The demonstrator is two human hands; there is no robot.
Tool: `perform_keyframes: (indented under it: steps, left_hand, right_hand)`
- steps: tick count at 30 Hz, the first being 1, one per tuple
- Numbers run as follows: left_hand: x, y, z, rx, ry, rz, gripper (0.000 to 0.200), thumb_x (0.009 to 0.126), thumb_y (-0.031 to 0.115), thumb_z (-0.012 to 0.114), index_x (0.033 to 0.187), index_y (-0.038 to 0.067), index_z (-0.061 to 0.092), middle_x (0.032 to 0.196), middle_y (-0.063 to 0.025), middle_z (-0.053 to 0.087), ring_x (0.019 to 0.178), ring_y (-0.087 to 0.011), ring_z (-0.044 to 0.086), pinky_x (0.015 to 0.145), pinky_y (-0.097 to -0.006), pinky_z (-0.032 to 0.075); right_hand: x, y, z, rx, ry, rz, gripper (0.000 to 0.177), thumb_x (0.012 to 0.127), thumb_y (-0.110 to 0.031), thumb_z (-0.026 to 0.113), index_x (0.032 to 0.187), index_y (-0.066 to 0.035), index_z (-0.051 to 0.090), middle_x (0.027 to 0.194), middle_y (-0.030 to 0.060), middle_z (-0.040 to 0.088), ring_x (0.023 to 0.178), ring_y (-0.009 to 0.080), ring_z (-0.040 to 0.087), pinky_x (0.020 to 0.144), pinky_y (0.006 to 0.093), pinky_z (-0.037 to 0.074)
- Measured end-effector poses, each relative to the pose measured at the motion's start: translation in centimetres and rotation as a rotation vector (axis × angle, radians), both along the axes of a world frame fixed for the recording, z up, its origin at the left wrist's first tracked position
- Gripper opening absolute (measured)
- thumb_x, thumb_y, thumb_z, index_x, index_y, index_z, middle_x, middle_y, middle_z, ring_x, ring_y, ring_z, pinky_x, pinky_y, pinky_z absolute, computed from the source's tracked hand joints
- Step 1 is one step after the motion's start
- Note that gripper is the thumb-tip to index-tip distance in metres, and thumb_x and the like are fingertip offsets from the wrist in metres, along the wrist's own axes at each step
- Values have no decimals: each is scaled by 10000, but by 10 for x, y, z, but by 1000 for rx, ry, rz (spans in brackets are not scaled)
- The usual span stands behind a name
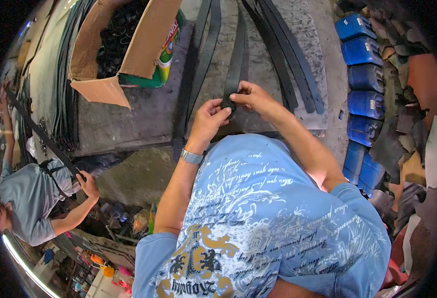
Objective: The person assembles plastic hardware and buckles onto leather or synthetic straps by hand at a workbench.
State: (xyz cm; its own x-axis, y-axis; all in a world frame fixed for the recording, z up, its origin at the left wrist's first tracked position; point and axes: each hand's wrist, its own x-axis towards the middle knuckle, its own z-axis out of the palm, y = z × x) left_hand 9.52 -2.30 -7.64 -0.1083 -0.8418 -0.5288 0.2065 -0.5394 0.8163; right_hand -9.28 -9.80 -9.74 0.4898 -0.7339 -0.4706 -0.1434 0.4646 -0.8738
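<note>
**Possibly, a narrow grip is inviting a slip**

The left hand (208,120) is pinching the near end of a dark strap (236,59) between thumb and fingers; the right hand (250,98) is pinching it just beside, thumb against forefinger. That end is sitting close in front of the shirt (278,179), while the remaining length is running away across the table (124,121). Fingers are covering the tip, so I cannot tell whether it is folded or carrying a small part.

Because both hands are gripping so little of it, the strap could be twisting or escaping if either thumb eases. The loose straps (278,54) on the right are lying near the right forearm (300,136); an outward swing of that arm could be dragging them askew.
</note>
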Motion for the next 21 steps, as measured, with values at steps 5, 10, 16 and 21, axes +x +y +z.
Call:
perform_keyframes:
  steps: [5, 10, 16, 21]
  left_hand:
    - [10, -3, -4, -17, -3, -85, 453, 895, 114, 657, 1270, -57, 472, 990, -98, 664, 864, -170, 678, 711, -258, 519]
    - [10, -14, 1, 15, -114, -29, 493, 877, 107, 677, 1295, -58, 474, 1009, -93, 661, 922, -134, 643, 774, -249, 492]
    - [11, -31, -17, -71, -160, -1, 593, 843, 79, 706, 1350, -67, 436, 1060, -86, 642, 938, -107, 580, 834, -236, 454]
    - [11, -28, -21, -73, -72, -20, 585, 842, 39, 690, 1359, -52, 433, 1101, -76, 622, 970, -132, 583, 863, -257, 465]
  right_hand:
    - [10, -10, 28, 243, -46, -162, 298, 924, -424, 576, 929, -126, 595, 807, -5, 576, 723, 131, 533, 592, 278, 413]
    - [14, -22, -4, 209, 5, -104, 255, 940, -412, 561, 896, -161, 565, 824, -37, 552, 762, 84, 536, 636, 260, 417]
    - [21, -10, 2, 241, -19, -54, 228, 936, -389, 576, 890, -166, 564, 804, -48, 558, 757, 72, 537, 662, 257, 400]
    - [18, -12, -8, 255, -60, -56, 217, 936, -364, 582, 965, -150, 578, 809, -45, 566, 761, 91, 542, 672, 265, 410]
